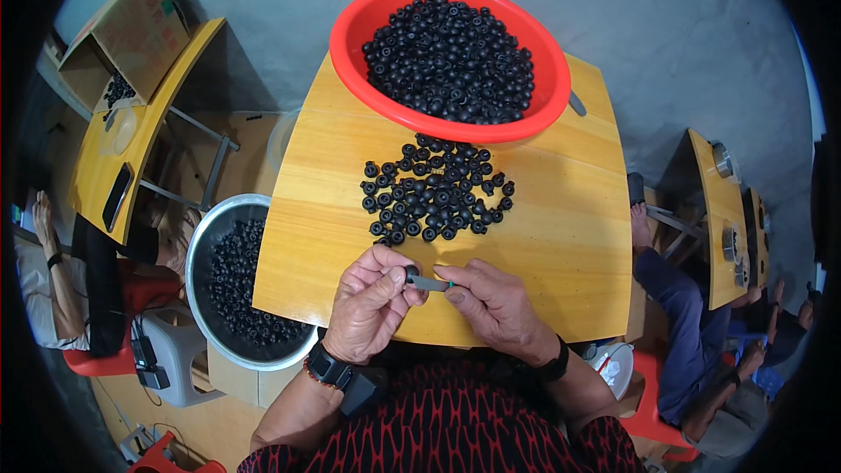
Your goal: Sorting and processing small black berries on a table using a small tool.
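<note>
The left hand [370,300] pinches a small round black piece [410,272] between thumb and fingers. The right hand [492,305] is closed on a flat grey blade [429,284], thumb and index finger against it; a small green detail shows at the grip. The blade points toward the left hand, and its far end meets the black piece; the exact contact is hidden by the fingers. Both hands are positioned above the near edge of the wood-patterned counter [561,254].

Immediately beyond the hands, a loose pile of black pieces [438,197] lies on the counter. Many pieces show a round opening with a raised ring. Behind the pile, an oval red basin [347,39] contains a large heap of similar pieces. A grey strip [576,103] projects from beneath its right side.

Left of the counter, at a lower level, a round metal basin [200,250] holds further black pieces. A grey stool [175,359] stands beside it. Farther left, a second table [162,109] carries an open cardboard box [144,35] and a dark flat rectangular object [117,195].

Right of the counter, a seated person in blue trousers [679,333] is partly visible near another table [714,210] bearing metal bowls [730,243].
</note>
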The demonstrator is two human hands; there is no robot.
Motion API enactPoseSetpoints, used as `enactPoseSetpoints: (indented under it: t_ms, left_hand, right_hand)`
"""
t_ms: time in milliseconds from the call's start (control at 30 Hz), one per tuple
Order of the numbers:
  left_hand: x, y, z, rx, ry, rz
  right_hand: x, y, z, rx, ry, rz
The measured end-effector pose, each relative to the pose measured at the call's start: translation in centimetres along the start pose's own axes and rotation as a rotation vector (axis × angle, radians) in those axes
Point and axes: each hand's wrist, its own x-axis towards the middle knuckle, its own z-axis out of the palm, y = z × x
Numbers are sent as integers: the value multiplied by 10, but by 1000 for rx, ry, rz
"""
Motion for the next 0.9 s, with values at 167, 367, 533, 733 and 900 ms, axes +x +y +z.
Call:
enactPoseSetpoints:
  t_ms: [167, 367, 533, 733, 900]
  left_hand:
    - [0, 1, 1, 24, 1, 10]
    - [0, 3, 2, 57, -6, 17]
    - [1, 3, 5, 43, -95, 38]
    - [0, -1, 3, -1, -49, -4]
    - [0, 1, 3, -38, -26, -16]
  right_hand:
    - [0, 1, 1, -13, 8, -11]
    - [0, 3, 0, -7, -14, -19]
    - [0, 20, -7, 18, 42, 37]
    - [5, 2, -12, 46, 129, 68]
    - [-1, -2, -2, 60, 14, -24]
